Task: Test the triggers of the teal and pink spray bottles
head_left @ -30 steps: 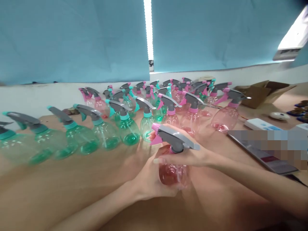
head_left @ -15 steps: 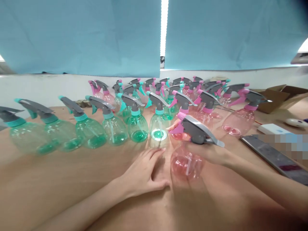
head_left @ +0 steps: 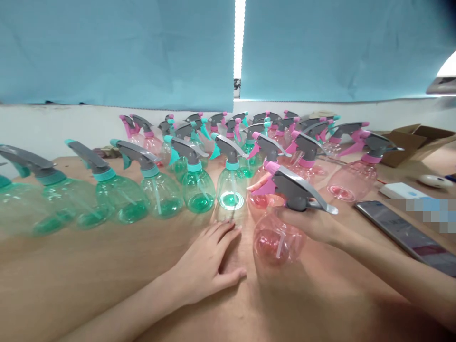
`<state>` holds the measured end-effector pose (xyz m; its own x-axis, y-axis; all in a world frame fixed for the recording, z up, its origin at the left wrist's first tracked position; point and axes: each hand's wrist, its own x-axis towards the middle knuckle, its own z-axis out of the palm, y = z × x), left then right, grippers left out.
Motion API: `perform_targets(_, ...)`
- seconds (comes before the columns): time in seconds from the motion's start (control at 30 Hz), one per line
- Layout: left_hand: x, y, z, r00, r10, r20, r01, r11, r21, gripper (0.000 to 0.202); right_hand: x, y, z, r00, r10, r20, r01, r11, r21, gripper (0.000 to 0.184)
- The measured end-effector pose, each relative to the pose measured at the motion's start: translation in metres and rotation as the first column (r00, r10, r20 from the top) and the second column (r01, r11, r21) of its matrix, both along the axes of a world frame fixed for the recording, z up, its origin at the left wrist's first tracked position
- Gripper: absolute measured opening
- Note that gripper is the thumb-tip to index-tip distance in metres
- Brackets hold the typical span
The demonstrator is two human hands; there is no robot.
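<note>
A clear pink spray bottle (head_left: 278, 242) with a grey and pink trigger head is in my right hand (head_left: 309, 223), which wraps round its neck from the right. One finger shows beside the pink trigger; the bottle hides the other fingers. The bottle leans a little, and a straw shows inside it. My left hand (head_left: 206, 261) lies flat on the wooden table (head_left: 107, 275), fingers spread, holding nothing. Just beyond its fingertips stands a clear green spray bottle (head_left: 230, 185) with a turquoise collar.
Green spray bottles (head_left: 121, 199) line the left, with pink spray bottles (head_left: 354, 178) on the right and more mixed behind. At right lie a phone (head_left: 402, 235), a white box (head_left: 406, 192), a white computer mouse (head_left: 434, 181) and an open cardboard box (head_left: 406, 145). Blue curtains (head_left: 117, 52) hang behind.
My left hand has drawn slightly back and left, its fingers a little more spread. My right hand still grips the pink spray bottle, nearly in place. The view has shifted slightly.
</note>
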<state>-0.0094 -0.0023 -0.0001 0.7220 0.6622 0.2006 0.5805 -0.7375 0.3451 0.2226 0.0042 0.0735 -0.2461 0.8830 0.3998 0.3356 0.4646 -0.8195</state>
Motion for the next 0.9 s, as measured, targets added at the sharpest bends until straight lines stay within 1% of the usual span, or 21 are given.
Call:
perform_targets(0.07,0.0,0.0,0.0,1.0,0.003,0.008,-0.003,1.0,-0.002,0.064,0.0,-0.001,0.0,1.0,-0.007,0.02,0.006,1.0,0.008,0.03)
perform_targets(0.17,0.0,0.0,0.0,1.0,0.007,0.019,-0.007,1.0,0.003,0.063,0.0,-0.003,0.001,0.999,-0.026,0.038,0.025,1.0,0.011,0.028)
perform_targets(0.23,0.0,0.0,0.0,1.0,0.007,0.007,-0.007,1.0,0.001,0.064,0.001,-0.005,0.001,0.999,-0.007,0.035,0.007,1.0,-0.003,0.026)
perform_targets(0.4,0.0,0.0,0.001,0.999,0.013,-0.033,-0.014,1.0,-0.023,0.064,0.004,-0.01,0.003,0.996,0.075,0.048,-0.07,0.992,-0.107,0.026)
perform_targets(0.5,0.0,0.0,0.001,0.998,0.016,-0.067,-0.017,0.999,-0.027,0.064,0.003,-0.011,0.004,0.997,0.069,0.024,-0.065,0.987,-0.149,0.022)
perform_targets(0.6,0.0,0.0,0.001,0.996,0.012,-0.086,-0.013,1.0,-0.018,0.065,0.0,-0.009,0.002,0.998,0.055,0.017,-0.052,0.991,-0.121,0.01)
perform_targets(0.73,-0.001,0.0,0.001,0.995,0.015,-0.095,-0.016,1.0,-0.006,0.064,-0.005,-0.007,-0.003,0.998,0.063,-0.005,-0.064,0.995,-0.072,0.025)
perform_targets(0.8,-0.001,0.0,0.0,0.995,0.011,-0.097,-0.012,1.0,-0.003,0.063,-0.007,-0.007,-0.005,0.999,0.036,-0.008,-0.036,0.998,-0.052,0.025)
perform_targets(0.9,-0.001,0.0,0.0,0.995,0.007,-0.102,-0.008,1.0,-0.007,0.062,-0.009,-0.007,-0.006,1.0,-0.031,-0.001,0.031,1.0,-0.007,0.017)
